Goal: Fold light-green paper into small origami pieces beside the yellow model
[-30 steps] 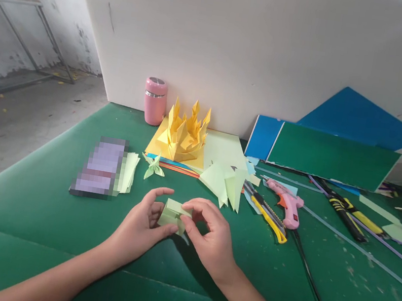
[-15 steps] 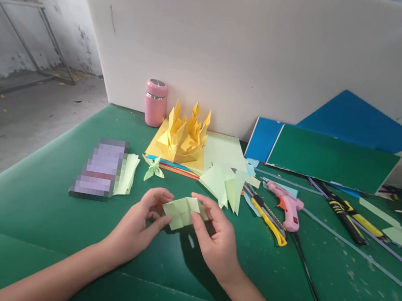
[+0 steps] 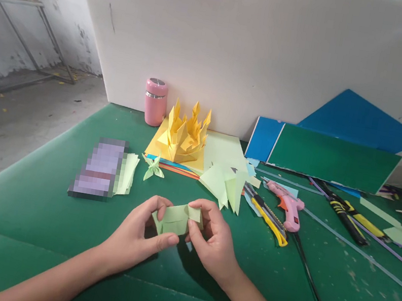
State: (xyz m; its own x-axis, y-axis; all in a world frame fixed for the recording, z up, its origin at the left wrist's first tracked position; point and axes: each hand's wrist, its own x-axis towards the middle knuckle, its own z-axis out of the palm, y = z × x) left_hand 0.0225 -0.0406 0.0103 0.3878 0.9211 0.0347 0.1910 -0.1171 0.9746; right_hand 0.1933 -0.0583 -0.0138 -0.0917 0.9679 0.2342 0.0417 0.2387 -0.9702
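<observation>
A small piece of light green folded paper (image 3: pixel 175 220) is held above the green table, creased and with a flap on its right side. My left hand (image 3: pixel 141 230) grips its left end, the thumb along the lower edge and the fingers curled behind. At the right end, my right hand (image 3: pixel 212 232) pinches the flap between thumb and index finger. Beyond my hands lie a light green paper flower (image 3: pixel 153 167) and several folded light green paper pieces (image 3: pixel 220 183). A yellow folded-paper crown (image 3: pixel 184 140) stands farther back on a stack of coloured sheets.
A pink flask (image 3: pixel 155 103) stands by the white wall panel. To the right lie a yellow utility knife (image 3: pixel 269 217), a pink glue gun (image 3: pixel 289 209) with its cord, and pliers (image 3: pixel 347 218). On the left, a blurred purple object (image 3: pixel 101 167) lies beside light green paper slips (image 3: pixel 126 174).
The folded paper has turned and dropped slightly nearer to me. My left thumb has slid right along its lower edge, while my right fingers stay on the right end.
</observation>
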